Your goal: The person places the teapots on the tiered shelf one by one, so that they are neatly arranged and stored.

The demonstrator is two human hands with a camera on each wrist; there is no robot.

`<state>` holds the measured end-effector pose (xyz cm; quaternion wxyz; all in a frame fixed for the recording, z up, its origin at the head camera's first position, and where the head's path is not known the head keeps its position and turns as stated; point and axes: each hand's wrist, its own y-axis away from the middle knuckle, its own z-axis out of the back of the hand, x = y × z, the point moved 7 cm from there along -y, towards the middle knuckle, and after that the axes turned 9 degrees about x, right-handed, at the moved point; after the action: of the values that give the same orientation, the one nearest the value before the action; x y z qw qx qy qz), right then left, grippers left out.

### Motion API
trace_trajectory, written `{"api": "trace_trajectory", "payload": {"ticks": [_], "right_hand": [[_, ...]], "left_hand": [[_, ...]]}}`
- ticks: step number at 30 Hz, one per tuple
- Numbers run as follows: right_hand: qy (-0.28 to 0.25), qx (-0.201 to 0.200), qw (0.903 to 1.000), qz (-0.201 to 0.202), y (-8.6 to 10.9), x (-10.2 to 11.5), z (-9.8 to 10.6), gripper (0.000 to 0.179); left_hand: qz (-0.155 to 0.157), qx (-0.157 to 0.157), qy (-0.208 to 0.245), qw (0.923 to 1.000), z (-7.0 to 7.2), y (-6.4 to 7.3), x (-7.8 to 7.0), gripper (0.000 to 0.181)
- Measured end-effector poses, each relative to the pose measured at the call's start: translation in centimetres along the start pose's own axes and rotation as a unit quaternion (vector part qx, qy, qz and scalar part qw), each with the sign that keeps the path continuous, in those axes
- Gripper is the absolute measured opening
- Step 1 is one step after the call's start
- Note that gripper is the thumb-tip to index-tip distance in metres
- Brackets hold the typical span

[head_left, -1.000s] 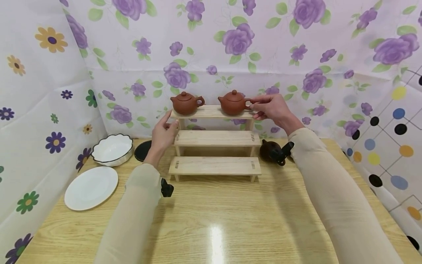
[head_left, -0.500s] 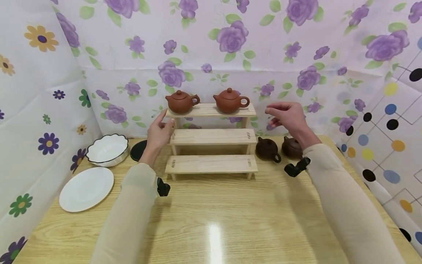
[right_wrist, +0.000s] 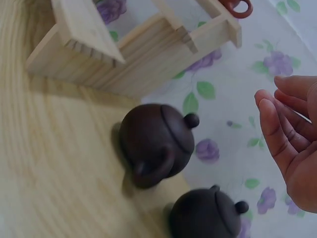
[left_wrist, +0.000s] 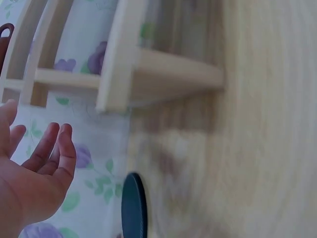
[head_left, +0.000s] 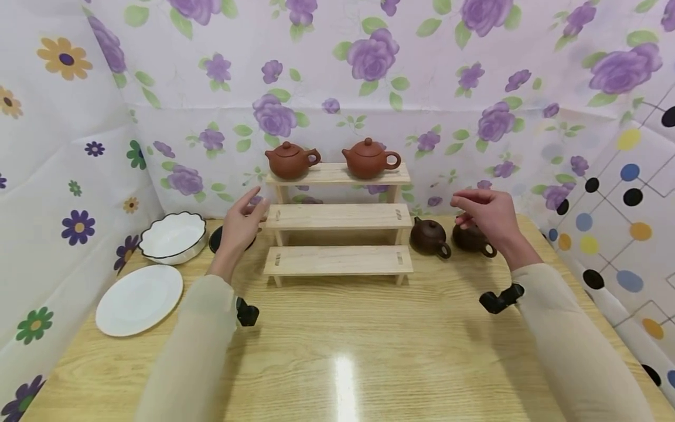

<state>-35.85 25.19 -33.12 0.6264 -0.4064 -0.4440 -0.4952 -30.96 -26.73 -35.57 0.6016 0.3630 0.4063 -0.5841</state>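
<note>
Two reddish-brown teapots, a left one [head_left: 289,161] and a right one [head_left: 366,159], stand on the top step of a three-tier wooden stand [head_left: 337,217]. My left hand [head_left: 244,223] hovers just left of the stand, fingers loosely bent and holding nothing. In the left wrist view its fingers [left_wrist: 64,153] are apart from the wood. My right hand [head_left: 490,217] is in the air right of the stand, empty, with relaxed fingers. Below and beside it on the table are two dark brown teapots, one nearer the stand [head_left: 428,236] and one farther right [head_left: 470,239], partly overlapped by the hand.
At the left of the wooden table [head_left: 316,340] are a white scalloped bowl [head_left: 173,237] with a dark rim and a white plate [head_left: 139,300]. A black round dish [head_left: 215,239] sits partly behind my left hand. Flowered cloth [head_left: 327,76] closes off the back.
My right hand has let go of the right reddish teapot's handle and moved right and down, over the dark teapots. My left hand has come off the stand's upper left end and lowered leftward.
</note>
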Motion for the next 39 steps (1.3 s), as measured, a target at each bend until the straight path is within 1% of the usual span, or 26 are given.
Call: {"api": "trace_trajectory", "payload": {"ticks": [3, 6, 7, 9, 13, 16, 19, 24, 29, 33, 39], "right_hand": [[-0.003, -0.002, 1.0000, 0.001, 0.9, -0.8, 0.5, 0.032], [-0.004, -0.004, 1.0000, 0.000, 1.6, -1.6, 0.9, 0.027], [-0.004, -0.004, 1.0000, -0.002, 1.8, -1.9, 1.0, 0.026], [-0.012, -0.004, 0.9999, -0.007, 2.1, -2.5, 1.2, 0.031], [-0.051, 0.004, 0.9986, -0.017, 2.5, -4.2, 1.0, 0.039], [-0.076, 0.008, 0.9968, -0.025, 2.7, -5.3, 0.6, 0.035], [-0.079, 0.004, 0.9964, -0.033, 3.0, -6.3, 0.4, 0.032], [-0.064, -0.004, 0.9968, -0.049, 3.6, -7.6, -0.1, 0.043], [-0.041, -0.005, 0.9970, -0.066, 4.0, -8.8, -0.9, 0.049], [-0.028, -0.004, 0.9974, -0.067, 4.0, -9.4, -1.4, 0.049], [-0.044, 0.000, 0.9962, -0.075, 3.9, -10.4, -1.8, 0.045]], "left_hand": [[0.005, 0.017, 0.033, 0.9993, 0.0, 0.7, 0.7, 0.064], [0.001, 0.033, 0.056, 0.9979, -0.2, 1.3, 1.1, 0.064], [-0.003, 0.037, 0.057, 0.9977, -0.4, 1.5, 1.1, 0.065], [-0.005, 0.045, 0.051, 0.9977, -0.7, 1.8, 1.2, 0.067], [-0.007, 0.051, 0.040, 0.9979, -1.6, 2.4, 1.5, 0.071], [-0.005, 0.043, 0.049, 0.9979, -2.1, 2.6, 1.7, 0.068], [-0.005, 0.028, 0.058, 0.9979, -2.4, 2.8, 2.0, 0.064], [0.002, 0.004, 0.056, 0.9984, -2.5, 3.1, 2.4, 0.062], [0.002, 0.000, 0.051, 0.9987, -2.5, 3.4, 2.8, 0.061], [-0.001, -0.003, 0.049, 0.9988, -2.5, 3.5, 3.0, 0.058], [-0.005, -0.008, 0.042, 0.9991, -2.6, 3.4, 3.1, 0.058]]}}
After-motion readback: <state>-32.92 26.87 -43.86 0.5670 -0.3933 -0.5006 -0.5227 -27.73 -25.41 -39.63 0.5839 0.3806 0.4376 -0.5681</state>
